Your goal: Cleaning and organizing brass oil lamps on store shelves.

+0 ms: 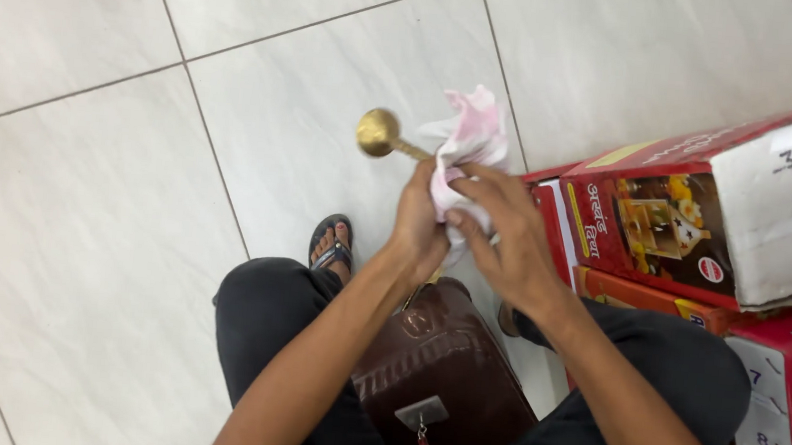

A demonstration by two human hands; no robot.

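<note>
One view only, the head camera looking straight down past the knees to a pale tiled floor [82, 205].

Both hands are raised over the lap, close together and touching through the cloth. The left hand [418, 220] is clenched around the stem of a brass piece [380, 133]; its round, cup-like end sticks out up and to the left of the fist, shiny gold, tilted toward the floor. How far the stem runs inside the fist cannot be made out.

The right hand [500, 232] is grasping a pink-and-white cloth [467, 148], fingers pressed across it and against the brass stem. The cloth is bunched, with a loose corner standing up above both hands.

Below the hands, a dark brown leather bag [444, 379] rests on the lap between the thighs, with a metal clasp plate and a small red tag hanging at its lower edge. Black trousers [264, 316] cover both legs. One foot in a dark sandal [332, 244] shows on the tile, just left of the left wrist.

To the right, several red cardboard boxes [703, 211] are stacked on the floor, close beside the right knee; the top one has a white end panel and a printed picture of a brass item on its side.
</note>
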